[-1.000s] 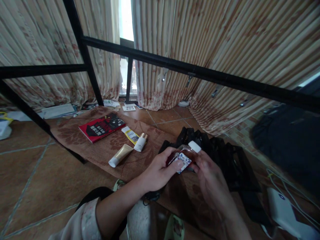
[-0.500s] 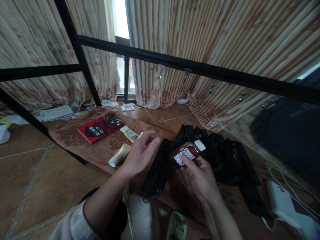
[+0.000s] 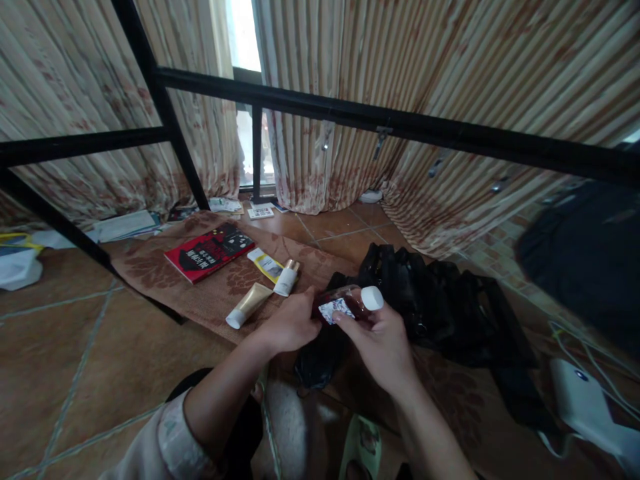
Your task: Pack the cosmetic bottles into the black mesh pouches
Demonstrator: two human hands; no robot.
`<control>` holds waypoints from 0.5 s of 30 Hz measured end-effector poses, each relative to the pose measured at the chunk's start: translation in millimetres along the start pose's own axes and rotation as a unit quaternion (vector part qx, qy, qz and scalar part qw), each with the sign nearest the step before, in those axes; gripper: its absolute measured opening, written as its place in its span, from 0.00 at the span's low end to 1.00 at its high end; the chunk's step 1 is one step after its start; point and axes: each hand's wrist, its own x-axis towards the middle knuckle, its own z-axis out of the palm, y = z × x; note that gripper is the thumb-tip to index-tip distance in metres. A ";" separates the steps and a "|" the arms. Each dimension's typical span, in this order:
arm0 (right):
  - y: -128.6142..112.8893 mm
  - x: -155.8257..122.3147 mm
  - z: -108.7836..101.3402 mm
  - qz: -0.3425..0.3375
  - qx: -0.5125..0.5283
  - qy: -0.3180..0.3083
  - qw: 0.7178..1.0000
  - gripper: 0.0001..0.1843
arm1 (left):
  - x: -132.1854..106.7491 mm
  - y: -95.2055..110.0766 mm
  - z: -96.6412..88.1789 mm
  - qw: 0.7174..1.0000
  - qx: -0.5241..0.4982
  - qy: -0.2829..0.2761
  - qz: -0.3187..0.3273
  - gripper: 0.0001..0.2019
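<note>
Head view: bottle (image 3: 350, 305), cap (image 3: 372, 298) at 2 o'clock, pinched in right hand (image 3: 380, 343), label (image 3: 332, 310) up, likely for reading; left hand (image 3: 290, 325) grip unclear.

Dim room, blown-out window (image 3: 243, 37) glare, warped edges.

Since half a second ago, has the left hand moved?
Yes. The left hand came off the gold-capped tube and went right, back to the bottle.

Red book (image 3: 209, 251), gold tube (image 3: 249, 305) and perhaps a lotion bottle (image 3: 287, 280) lie on the mat (image 3: 150, 263).
</note>
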 end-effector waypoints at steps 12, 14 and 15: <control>12.4 0.7 -30.4 0.014 -0.467 -0.096 0.879 0.11 | -2.0 -2.9 -9.7 0.998 0.058 0.007 -0.029 0.21; 11.1 1.3 -26.8 0.014 -0.476 -0.104 0.873 0.09 | -0.4 -3.1 -6.5 0.998 0.058 0.010 -0.023 0.22; 10.0 1.4 -24.4 0.015 -0.486 -0.106 0.867 0.08 | 0.3 -3.4 -5.1 0.998 0.058 0.012 -0.020 0.23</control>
